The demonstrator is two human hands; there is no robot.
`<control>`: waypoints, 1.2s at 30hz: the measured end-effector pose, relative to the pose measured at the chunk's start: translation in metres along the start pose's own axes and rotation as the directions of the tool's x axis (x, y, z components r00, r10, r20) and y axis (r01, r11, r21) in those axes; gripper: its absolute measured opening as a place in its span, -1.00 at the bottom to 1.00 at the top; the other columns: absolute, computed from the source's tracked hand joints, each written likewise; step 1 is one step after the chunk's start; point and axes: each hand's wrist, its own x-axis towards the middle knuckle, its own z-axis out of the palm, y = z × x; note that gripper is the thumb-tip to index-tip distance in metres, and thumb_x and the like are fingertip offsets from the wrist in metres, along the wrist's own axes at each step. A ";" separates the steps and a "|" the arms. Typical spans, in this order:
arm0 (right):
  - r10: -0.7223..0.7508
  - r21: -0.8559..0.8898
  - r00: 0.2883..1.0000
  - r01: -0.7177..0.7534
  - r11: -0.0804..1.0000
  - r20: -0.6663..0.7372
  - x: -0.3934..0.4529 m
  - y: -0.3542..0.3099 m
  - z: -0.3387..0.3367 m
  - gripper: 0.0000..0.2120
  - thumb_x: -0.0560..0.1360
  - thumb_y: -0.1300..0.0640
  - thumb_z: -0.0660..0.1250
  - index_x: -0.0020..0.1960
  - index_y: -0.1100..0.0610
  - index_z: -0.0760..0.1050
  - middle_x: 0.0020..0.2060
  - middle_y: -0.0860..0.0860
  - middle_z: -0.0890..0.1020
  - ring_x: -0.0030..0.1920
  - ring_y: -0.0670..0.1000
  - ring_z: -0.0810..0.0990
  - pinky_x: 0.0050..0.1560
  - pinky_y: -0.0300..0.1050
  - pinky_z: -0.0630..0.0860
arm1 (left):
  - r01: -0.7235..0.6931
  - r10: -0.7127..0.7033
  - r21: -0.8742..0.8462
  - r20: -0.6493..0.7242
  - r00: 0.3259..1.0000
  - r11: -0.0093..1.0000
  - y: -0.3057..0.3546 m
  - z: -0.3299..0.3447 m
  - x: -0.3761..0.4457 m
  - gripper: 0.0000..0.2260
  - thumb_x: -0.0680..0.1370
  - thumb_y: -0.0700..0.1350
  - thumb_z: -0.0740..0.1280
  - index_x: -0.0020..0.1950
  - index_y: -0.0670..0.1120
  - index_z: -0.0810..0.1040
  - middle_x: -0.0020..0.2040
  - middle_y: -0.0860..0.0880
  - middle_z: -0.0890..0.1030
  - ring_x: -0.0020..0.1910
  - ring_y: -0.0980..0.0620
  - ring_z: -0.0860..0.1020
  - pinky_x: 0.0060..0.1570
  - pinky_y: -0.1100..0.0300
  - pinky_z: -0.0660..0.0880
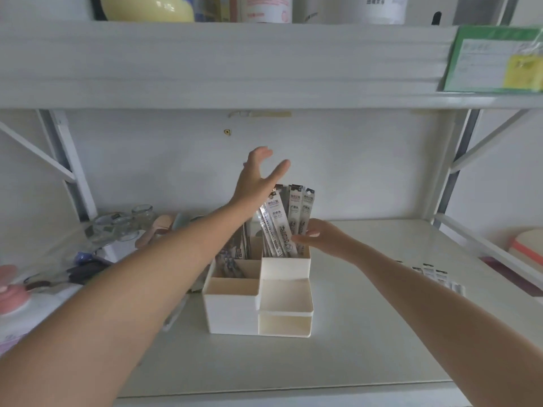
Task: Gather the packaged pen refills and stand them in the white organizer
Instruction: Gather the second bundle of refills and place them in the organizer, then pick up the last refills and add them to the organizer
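Observation:
A white organizer [235, 312] with several compartments stands mid-desk. Several packaged pen refills [283, 221] stand upright in its tall back right compartment, and more packs [235, 254] lean in the back left one. My left hand [255, 177] hovers above and behind the standing packs, fingers spread, holding nothing. My right hand [318, 236] rests against the right side of the standing packs at the compartment's rim, fingers touching them. More refill packs [437, 276] lie flat on the desk behind my right forearm.
Glass jars [129, 224], scissors [79, 274] and a pink-capped bottle [11, 292] crowd the left side. A shelf [205, 66] runs overhead with a green folder [493, 60]. A pink-edged box [526, 248] sits at the far right.

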 end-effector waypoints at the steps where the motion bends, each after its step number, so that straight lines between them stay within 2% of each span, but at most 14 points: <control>1: 0.012 0.008 1.000 -0.012 1.000 -0.005 0.001 0.003 0.000 -0.63 0.45 0.00 0.34 0.21 0.12 0.54 0.13 0.02 0.64 0.12 0.01 0.59 0.14 -0.16 0.46 | -0.086 0.086 0.093 0.003 0.996 0.992 0.006 -0.001 0.004 -0.45 0.51 0.11 0.24 0.41 -0.13 0.28 0.40 -0.04 0.39 0.46 -0.03 0.27 0.46 0.13 0.15; 5: 0.072 0.020 0.990 -0.070 0.997 -0.119 -0.003 0.021 -0.001 -0.48 0.45 -0.14 0.26 0.29 0.15 0.43 0.19 -0.01 0.54 0.23 0.02 0.49 0.18 -0.11 0.40 | -0.381 0.357 0.244 0.138 0.924 0.892 0.040 0.027 0.007 -0.64 0.60 -0.04 0.12 0.32 -0.20 0.39 0.32 -0.08 0.49 0.42 -0.08 0.36 0.47 0.09 0.17; 6: 0.113 0.033 0.976 -0.108 0.994 -0.186 -0.006 0.028 -0.003 -0.54 0.48 -0.14 0.21 0.23 0.15 0.45 0.11 -0.02 0.52 0.18 0.03 0.49 0.10 -0.14 0.42 | -0.413 0.376 0.226 0.188 0.907 0.882 0.045 0.042 0.003 -0.63 0.60 -0.02 0.08 0.31 -0.20 0.40 0.29 -0.08 0.50 0.37 -0.05 0.40 0.42 0.08 0.25; 8: 0.182 0.029 0.924 -0.183 0.983 -0.336 -0.016 0.044 -0.018 -0.71 0.50 -0.17 0.12 -0.19 0.03 0.40 -0.23 -0.06 0.43 -0.04 0.02 0.40 -0.19 -0.20 0.33 | -0.438 0.367 0.195 0.314 0.876 0.878 0.051 0.079 -0.007 -0.61 0.58 0.00 0.08 0.29 -0.20 0.39 0.26 -0.09 0.50 0.32 -0.01 0.44 0.33 0.12 0.34; 10: 0.282 0.057 0.849 -0.288 0.956 -0.447 -0.029 0.065 -0.040 -0.62 0.46 -0.22 0.06 -0.23 0.08 0.40 -0.25 0.06 0.46 -0.06 0.04 0.34 -0.15 -0.11 0.31 | -0.386 0.269 0.198 0.443 0.855 0.901 0.046 0.121 -0.018 -0.65 0.58 -0.09 0.16 0.30 -0.24 0.37 0.28 -0.14 0.48 0.32 -0.04 0.43 0.32 0.15 0.32; 13: 0.513 0.120 0.656 -0.547 0.828 -0.554 -0.058 0.112 -0.081 -0.44 0.56 -0.06 0.01 0.29 0.37 0.37 0.25 0.33 0.46 0.27 0.23 0.43 0.26 -0.02 0.33 | -0.168 0.017 0.241 0.526 0.850 0.956 0.037 0.177 -0.043 -0.65 0.58 -0.15 0.18 0.32 -0.29 0.35 0.29 -0.23 0.49 0.31 -0.13 0.47 0.26 0.14 0.37; 17: 0.721 0.352 0.597 -0.629 0.693 -0.351 -0.109 0.141 -0.129 -0.52 0.59 0.07 -0.03 0.36 0.35 0.32 0.33 0.30 0.43 0.34 0.27 0.41 0.30 0.04 0.38 | 0.106 -0.457 0.540 0.573 0.681 0.835 0.025 0.237 -0.077 -0.47 0.62 -0.02 0.08 0.46 -0.35 0.13 0.42 -0.32 0.34 0.37 -0.23 0.39 0.23 0.09 0.39; 20: 0.825 0.504 0.533 -0.669 0.546 -0.186 -0.134 0.160 -0.143 -0.50 0.59 0.09 0.07 0.45 0.32 0.19 0.38 0.33 0.33 0.36 0.31 0.36 0.33 0.21 0.35 | 0.300 -0.586 0.522 0.559 0.587 0.799 0.029 0.278 -0.087 -0.51 0.63 -0.04 0.07 0.45 -0.35 0.21 0.45 -0.27 0.33 0.38 -0.18 0.39 0.26 0.14 0.38; 23: 0.807 0.508 0.587 -0.678 0.531 -0.060 -0.143 0.174 -0.156 -0.49 0.54 0.07 0.20 0.41 0.28 0.22 0.29 0.34 0.39 0.24 0.32 0.46 0.27 0.34 0.33 | 0.477 -0.640 0.430 0.445 0.627 0.767 0.037 0.315 -0.084 -0.50 0.60 -0.04 0.12 0.44 -0.33 0.24 0.42 -0.24 0.38 0.37 -0.15 0.41 0.28 0.15 0.37; 25: 0.749 0.522 0.663 -0.639 0.564 0.002 -0.138 0.188 -0.165 -0.75 0.56 0.13 0.15 0.16 0.25 0.40 -0.10 0.22 0.51 -0.21 0.17 0.64 0.27 0.39 0.28 | 0.554 -0.665 0.368 0.410 0.624 0.746 0.039 0.337 -0.083 -0.52 0.57 -0.04 0.17 0.36 -0.34 0.34 0.28 -0.23 0.52 0.24 -0.13 0.52 0.19 0.15 0.44; 27: 0.677 0.544 0.729 -0.609 0.578 0.097 -0.132 0.196 -0.170 -0.83 0.57 0.14 0.11 -0.11 0.19 0.40 -0.31 0.09 0.43 -0.57 0.02 0.58 0.16 0.33 0.40 | 0.614 -0.675 0.290 0.409 0.614 0.734 0.041 0.357 -0.083 -0.61 0.52 -0.07 0.25 0.22 -0.33 0.48 0.02 -0.17 0.59 0.03 -0.07 0.57 -0.04 0.17 0.47; 30: 0.639 0.678 0.753 -0.552 0.485 0.156 -0.121 0.211 -0.172 -0.88 0.57 0.12 0.06 -0.08 0.12 0.32 -0.30 0.12 0.39 -0.66 0.05 0.48 -0.50 -0.04 0.50 | 0.594 -0.687 0.345 0.404 0.604 0.726 0.051 0.382 -0.085 -0.78 0.49 -0.14 0.33 0.00 -0.29 0.54 -0.06 -0.19 0.60 0.05 -0.04 0.55 -0.11 0.18 0.49; 33: 0.667 0.784 0.727 -0.506 0.361 0.162 -0.117 0.224 -0.168 -0.84 0.55 0.17 0.03 -0.15 0.22 0.29 -0.32 0.16 0.30 -0.51 0.05 0.40 -0.44 -0.11 0.35 | 0.439 -0.673 0.550 0.351 0.651 0.711 0.058 0.394 -0.090 -0.55 0.49 -0.09 0.34 0.27 -0.35 0.43 0.27 -0.23 0.53 0.30 -0.11 0.50 0.22 0.18 0.42; 36: 0.644 0.785 0.741 -0.508 0.353 0.190 -0.120 0.234 -0.161 -0.82 0.55 0.19 0.09 -0.16 0.27 0.33 -0.36 0.17 0.34 -0.41 0.07 0.37 -0.40 -0.11 0.35 | 0.384 -0.673 0.616 0.341 0.657 0.688 0.054 0.396 -0.093 -0.57 0.47 -0.09 0.37 0.26 -0.30 0.48 0.27 -0.22 0.55 0.28 -0.12 0.51 0.24 0.15 0.41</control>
